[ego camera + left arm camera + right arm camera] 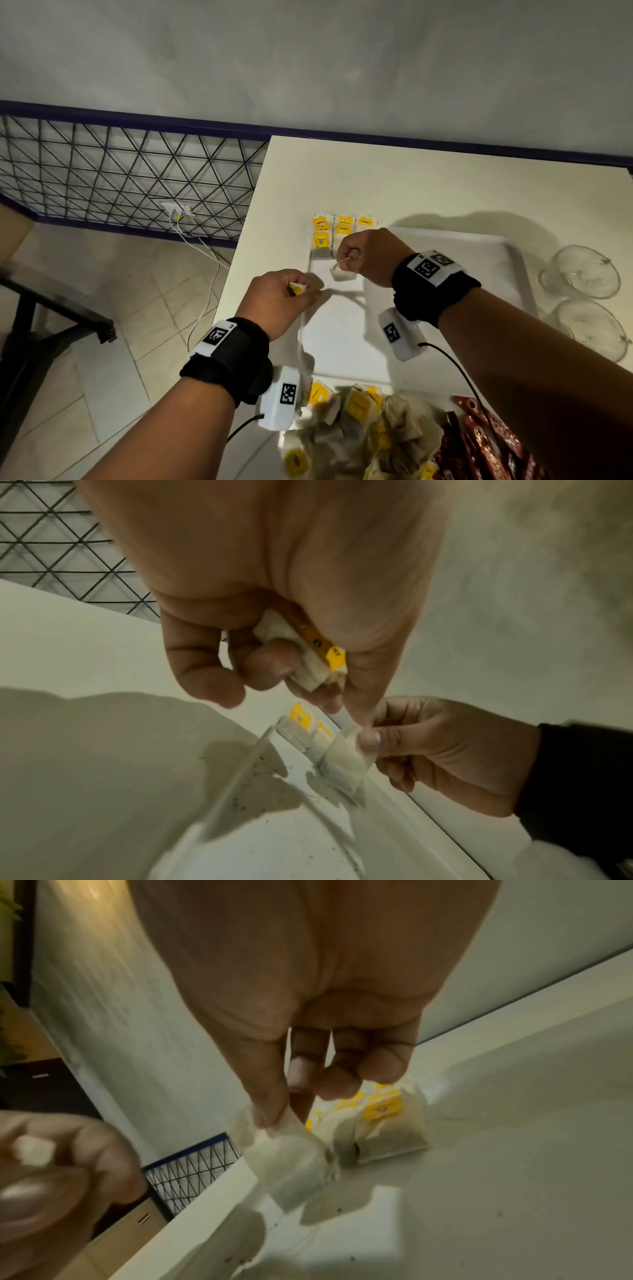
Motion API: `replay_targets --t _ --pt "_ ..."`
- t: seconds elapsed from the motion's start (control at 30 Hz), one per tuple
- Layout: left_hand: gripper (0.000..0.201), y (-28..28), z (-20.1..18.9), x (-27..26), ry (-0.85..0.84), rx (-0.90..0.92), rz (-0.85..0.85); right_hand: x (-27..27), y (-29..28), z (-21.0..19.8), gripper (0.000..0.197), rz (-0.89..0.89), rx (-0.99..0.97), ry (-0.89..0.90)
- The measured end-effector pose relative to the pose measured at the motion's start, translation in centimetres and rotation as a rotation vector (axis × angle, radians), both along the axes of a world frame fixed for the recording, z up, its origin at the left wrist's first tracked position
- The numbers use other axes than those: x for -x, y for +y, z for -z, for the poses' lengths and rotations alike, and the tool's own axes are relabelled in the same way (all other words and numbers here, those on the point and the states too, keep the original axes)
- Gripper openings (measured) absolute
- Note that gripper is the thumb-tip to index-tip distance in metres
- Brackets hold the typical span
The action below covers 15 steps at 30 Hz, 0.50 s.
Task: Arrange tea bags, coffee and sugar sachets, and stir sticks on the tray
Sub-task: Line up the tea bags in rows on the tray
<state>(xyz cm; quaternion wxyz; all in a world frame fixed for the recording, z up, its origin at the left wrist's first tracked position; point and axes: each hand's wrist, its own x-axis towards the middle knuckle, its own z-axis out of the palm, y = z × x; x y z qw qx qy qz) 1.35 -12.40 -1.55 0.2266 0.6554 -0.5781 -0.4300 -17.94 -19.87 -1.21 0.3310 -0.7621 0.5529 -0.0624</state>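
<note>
Pinching a tea bag (340,274) by its top, the right hand (368,257) suspends it below the grip, above the tray (342,329) corner. The left hand (284,301) grips a folded yellow-tagged tea bag (308,653).

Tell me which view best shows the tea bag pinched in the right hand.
Right wrist: the pale paper tea bag hangs close and large from the right hand, over the white tray. Left wrist shows it smaller, still clearly pinched. Head view shows only a small bag under the knuckles.
</note>
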Motion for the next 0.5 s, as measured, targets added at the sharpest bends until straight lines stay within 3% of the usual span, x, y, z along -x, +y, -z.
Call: replay_targets --t 0.2,0.5 --pt "0.005 0.2 0.4 -1.2 0.018 -0.025 -0.047 -0.4 -3.1 2.0 0.008 0.163 -0.011 0.098" --pt "0.011 0.7 0.4 -1.2 0.08 -0.073 -0.063 -0.5 -3.8 3.1 0.007 0.241 -0.001 0.156"
